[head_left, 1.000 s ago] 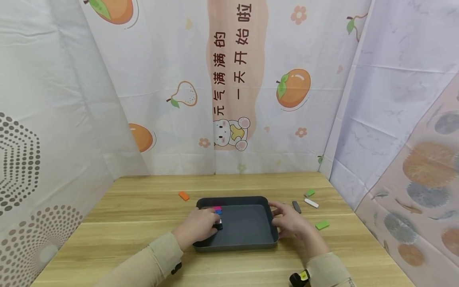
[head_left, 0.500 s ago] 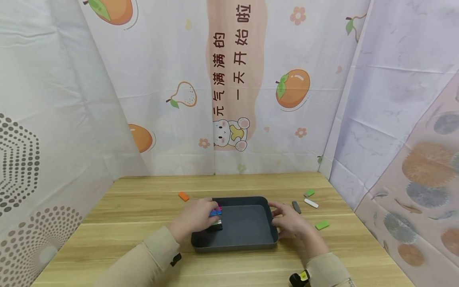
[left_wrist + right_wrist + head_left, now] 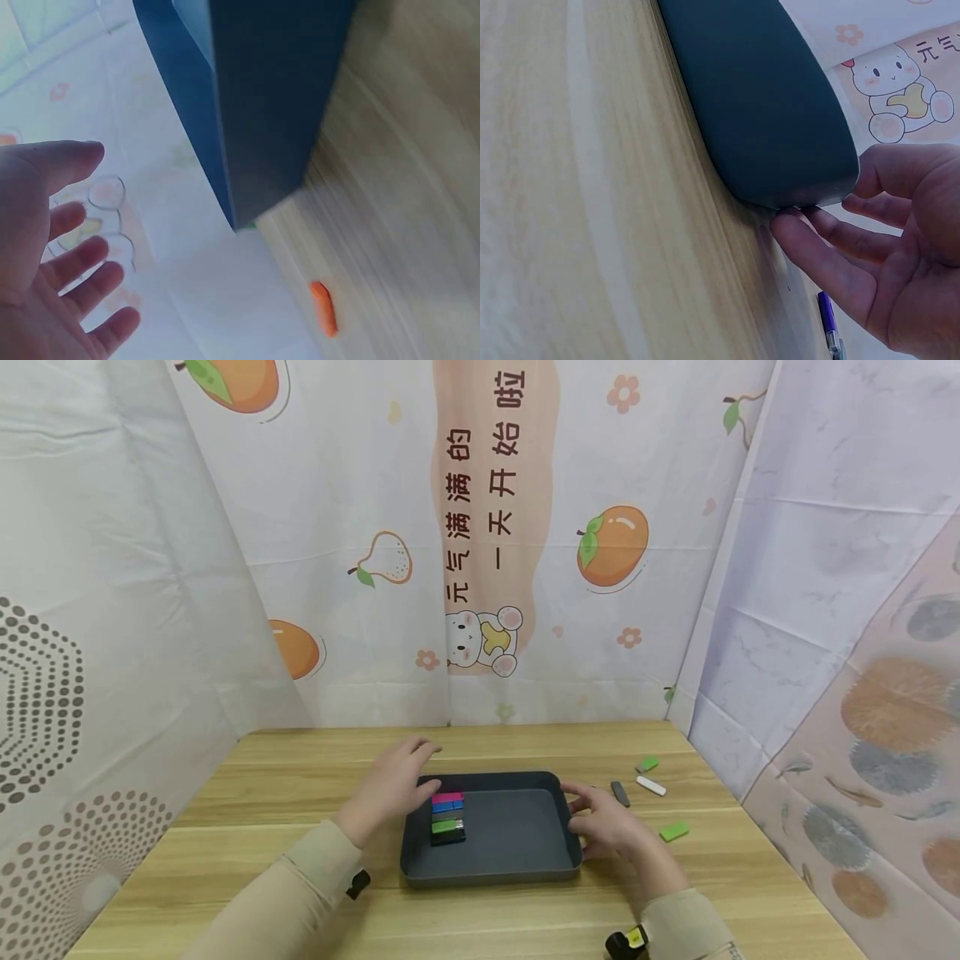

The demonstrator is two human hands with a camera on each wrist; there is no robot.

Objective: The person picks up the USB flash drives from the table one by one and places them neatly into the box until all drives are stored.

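A shallow dark grey tray (image 3: 510, 831) sits on the table. In its left part several USB sticks lie in a row, among them a pink one (image 3: 447, 797), a blue one (image 3: 447, 807), a green one (image 3: 447, 827) and a black one (image 3: 448, 838). My left hand (image 3: 390, 785) hovers over the tray's left rim, fingers spread and holding nothing. In the left wrist view an orange stick (image 3: 324, 309) lies on the table beyond the tray; the head view loses it behind that hand. My right hand (image 3: 606, 818) touches the tray's right wall from outside with loosely bent fingers.
Right of the tray lie a dark grey stick (image 3: 620, 792), a white one (image 3: 651, 785) and two green ones, one farther back (image 3: 647, 763) and one nearer (image 3: 674, 831). A purple stick (image 3: 826, 315) shows beside my right hand. A printed curtain (image 3: 375, 693) hangs behind the table (image 3: 262, 827).
My left hand has let go of the row of sticks, lifted out of the tray and shifted left and back. The tray's left end angled slightly outward; my right hand stayed put.
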